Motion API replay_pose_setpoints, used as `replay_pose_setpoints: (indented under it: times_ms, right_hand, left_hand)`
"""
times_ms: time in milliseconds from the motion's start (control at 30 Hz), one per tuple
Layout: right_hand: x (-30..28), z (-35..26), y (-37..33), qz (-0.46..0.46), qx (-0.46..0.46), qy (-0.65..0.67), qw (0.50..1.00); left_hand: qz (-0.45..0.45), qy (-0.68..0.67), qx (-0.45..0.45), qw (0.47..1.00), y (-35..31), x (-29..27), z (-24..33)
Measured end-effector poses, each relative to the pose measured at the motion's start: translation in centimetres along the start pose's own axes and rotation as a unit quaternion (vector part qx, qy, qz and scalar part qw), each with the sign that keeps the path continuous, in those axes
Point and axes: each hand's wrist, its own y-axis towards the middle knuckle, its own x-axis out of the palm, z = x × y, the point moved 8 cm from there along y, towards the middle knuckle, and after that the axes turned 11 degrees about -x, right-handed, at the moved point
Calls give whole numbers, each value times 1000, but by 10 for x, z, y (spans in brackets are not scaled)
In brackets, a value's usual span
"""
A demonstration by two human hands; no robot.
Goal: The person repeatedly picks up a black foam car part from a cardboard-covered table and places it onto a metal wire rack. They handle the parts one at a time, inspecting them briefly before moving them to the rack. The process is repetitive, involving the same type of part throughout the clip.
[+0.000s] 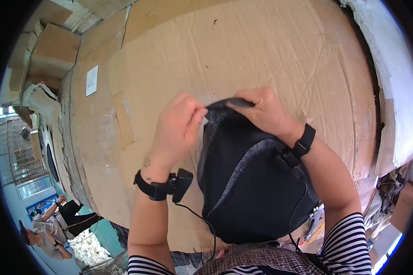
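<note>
A black, cushion-shaped piece (257,192) with a smooth face and grey fuzzy bands along its curves lies at the near edge of the cardboard surface, close to my body. My right hand (264,110) is closed on its far rim, thumb on the near side and fingers behind. My left hand (181,121) is pinched at the far left corner of the same rim. A small pale bit shows just below its fingertips; what it is I cannot make out. Both wrists wear black straps with small black devices, and thin cables run from them.
Brown cardboard (160,59) covers the wide work surface, with a white paper label (92,80) at its left. Cardboard boxes (55,50) stand at the far left. Another person (46,233) sits at the lower left near a white heap (88,250). Pale wrapped material (385,59) lies along the right.
</note>
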Motion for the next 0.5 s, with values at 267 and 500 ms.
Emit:
replay_pose_setpoints:
  times_ms: [267,500]
  right_hand:
    - [-50,-136,39,27,-235,-131,963]
    - [-73,-281,8,15,-349,-147,926]
  left_hand:
    - [93,-126,82,984,10,-95,85]
    - [76,-287,75,952,-43,-153,174]
